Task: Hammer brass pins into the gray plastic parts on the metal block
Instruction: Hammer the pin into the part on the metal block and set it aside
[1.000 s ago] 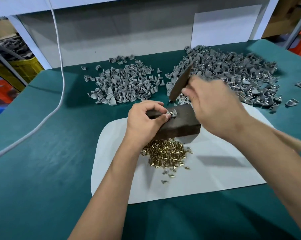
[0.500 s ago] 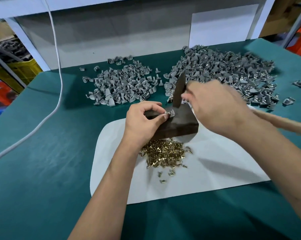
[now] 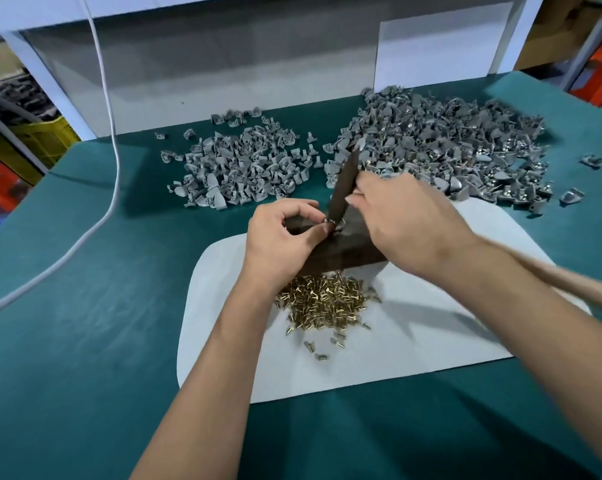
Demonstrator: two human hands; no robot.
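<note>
— So, is there any writing you can read from up there?

— None that shows. No label or brand is legible on anything in view, and the right side of the picture is smeared with motion blur.

— Then tell me what I am holding.

— Your left hand (image 3: 285, 237) has its fingers curled, thumb and forefinger pinching a small gray plastic part (image 3: 335, 224) against the top of the metal block (image 3: 348, 251). The block is dark, rectangular and dull, and it sits on a white mat (image 3: 414, 341) with rounded corners. Your right hand (image 3: 407, 223) is clenched round a hammer (image 3: 344, 183). Its dark, flat, tapered head stands nearly upright with the lower end right at the pinched part. Its pale wooden handle runs out behind your wrist, blurred.

— Where are the pins?

— The brass pins (image 3: 322, 301) lie in a loose heap on the mat, just in front of the block by your left wrist. They are short, shiny and yellow, with a few strays nearer to you.

— And the rest of the bench?

— A teal cloth (image 3: 85, 341) with a soft nap covers it. Beyond the block lie two heaps of matte gray curved parts. The left pile (image 3: 237, 168) is plain gray. In the right pile (image 3: 448, 150), the bigger one, many parts show glints of metal. A white cable (image 3: 114, 174) trails across the left side.
</note>
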